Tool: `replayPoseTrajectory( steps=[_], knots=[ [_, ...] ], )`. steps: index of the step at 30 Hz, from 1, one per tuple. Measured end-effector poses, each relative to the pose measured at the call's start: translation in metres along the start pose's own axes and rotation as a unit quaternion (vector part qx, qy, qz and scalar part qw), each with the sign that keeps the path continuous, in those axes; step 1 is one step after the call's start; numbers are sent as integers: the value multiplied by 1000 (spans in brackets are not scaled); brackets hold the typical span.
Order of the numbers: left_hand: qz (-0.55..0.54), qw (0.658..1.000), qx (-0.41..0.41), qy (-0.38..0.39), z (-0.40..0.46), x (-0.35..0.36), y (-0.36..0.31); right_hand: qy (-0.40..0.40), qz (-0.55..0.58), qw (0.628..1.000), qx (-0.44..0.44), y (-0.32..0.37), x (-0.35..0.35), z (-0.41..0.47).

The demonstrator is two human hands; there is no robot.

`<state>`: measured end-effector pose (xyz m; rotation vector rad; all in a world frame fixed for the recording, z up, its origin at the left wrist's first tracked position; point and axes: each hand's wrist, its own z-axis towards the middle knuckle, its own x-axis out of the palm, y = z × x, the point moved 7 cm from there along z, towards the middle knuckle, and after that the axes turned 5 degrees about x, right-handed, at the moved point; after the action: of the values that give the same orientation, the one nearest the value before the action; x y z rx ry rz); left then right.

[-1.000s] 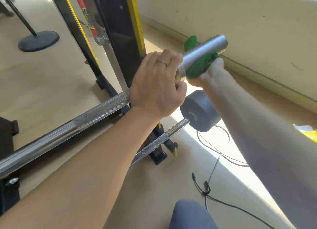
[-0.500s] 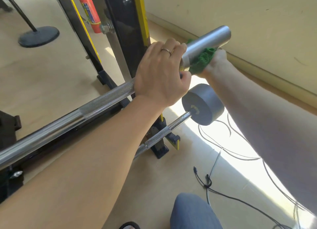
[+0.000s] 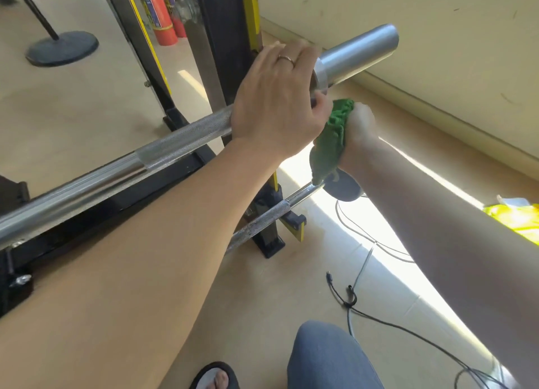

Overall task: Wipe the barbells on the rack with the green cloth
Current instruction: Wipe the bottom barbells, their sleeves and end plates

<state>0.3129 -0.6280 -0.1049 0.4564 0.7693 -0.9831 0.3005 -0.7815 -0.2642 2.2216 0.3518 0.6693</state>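
While the left hand [image 3: 274, 103] grips the barbell [image 3: 116, 173], the right hand [image 3: 360, 129] clutches the green cloth [image 3: 332, 143], fingers hidden

No text can be read anywhere in the view. The red fire extinguishers [image 3: 159, 12] standing behind the rack carry printed labels — a blue-and-yellow one and a purple one — but the print on them is too small and blurred to make out.
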Motion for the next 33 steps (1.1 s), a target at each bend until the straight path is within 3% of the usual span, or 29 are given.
replayPoseTrajectory(
  steps=[3, 6, 7, 9, 11, 12, 13, 15, 17, 18, 24, 27, 28, 33],
  knots=[
    [-19, 998, 4, -65, -15, -15, -2, -81, -34, 995, 38, -33, -36, 7],
    [-32, 992, 42, -116, -70, -23, -9, -127, -185, 974, -12, -51, -59, 9],
    [-33, 993, 62, -91, -92, -16, -10, -116, -232, 964, -54, -53, -59, 12],
    [-27, 997, 59, 30, -131, 18, 1, -122, -334, 923, -148, -54, -58, 14],
    [4, 981, -36, 191, -171, 63, 28, -122, -394, 883, -224, -56, -56, 10],
    [21, 961, -96, 260, -191, 82, 42, -116, -432, 845, -295, -56, -51, 9],
    [31, 937, -144, 316, -211, 97, 52, -110, -490, 781, -371, -56, -45, 8],
    [26, 901, -189, 388, -245, 119, 56, -60, -649, 600, -464, -72, -31, 17],
    [19, 886, -199, 418, -265, 135, 51, 5, -789, 404, -463, -103, -32, 36],
    [20, 885, -201, 419, -271, 140, 50, 22, -815, 349, -461, -114, -34, 42],
    [28, 926, -169, 337, -274, 145, 53, 34, -802, 307, -512, -104, -29, 37],
    [39, 938, -153, 309, -274, 144, 51, 23, -807, 310, -503, -92, -31, 49],
    [42, 938, -152, 308, -276, 145, 51, 17, -807, 318, -498, -93, -30, 50],
    [60, 943, -147, 292, -274, 145, 50, 11, -749, 435, -499, -104, -22, 46]
  ],
)
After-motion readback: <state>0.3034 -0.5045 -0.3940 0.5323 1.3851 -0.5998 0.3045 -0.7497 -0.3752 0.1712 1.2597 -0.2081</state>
